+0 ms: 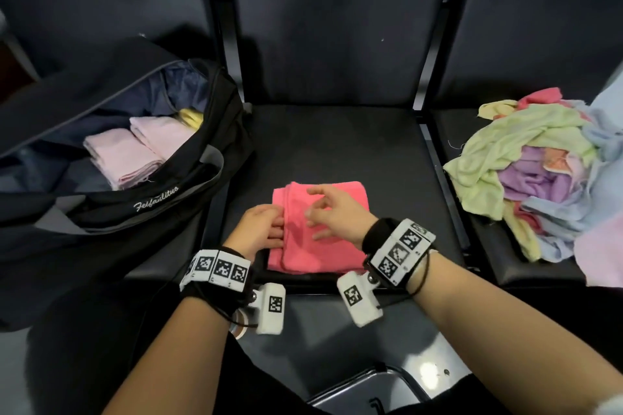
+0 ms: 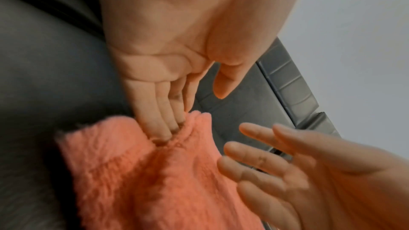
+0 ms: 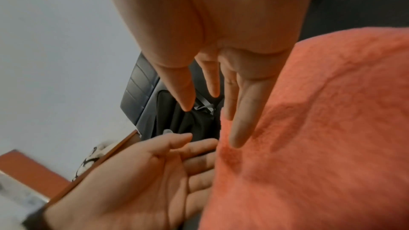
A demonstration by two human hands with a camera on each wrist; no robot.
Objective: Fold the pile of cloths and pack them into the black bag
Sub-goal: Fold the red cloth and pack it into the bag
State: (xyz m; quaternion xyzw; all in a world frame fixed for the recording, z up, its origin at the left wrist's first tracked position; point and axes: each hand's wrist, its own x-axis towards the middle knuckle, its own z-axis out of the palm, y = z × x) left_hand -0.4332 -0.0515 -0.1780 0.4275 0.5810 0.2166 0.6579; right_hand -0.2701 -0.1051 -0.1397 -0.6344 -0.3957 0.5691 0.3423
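Pink folded cloth (image 1: 320, 229) lies on the seat, left hand (image 1: 259, 229) fingers tucked under, right hand (image 1: 337, 212) spread above.

Light: dim, overhead; dark seats (image 1: 337, 145) swallow detail.
Glare: small sheen on metal frame (image 1: 426, 372).
Edges: head view bowed, wide-angle.
Blur: both wrist views soft; pink cloth (image 2: 155, 181) fuzzy.

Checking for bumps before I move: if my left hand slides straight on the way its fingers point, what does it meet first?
The left hand points right, its fingers already tucked at the edge of the folded pink cloth. It would push under that cloth first, probably.
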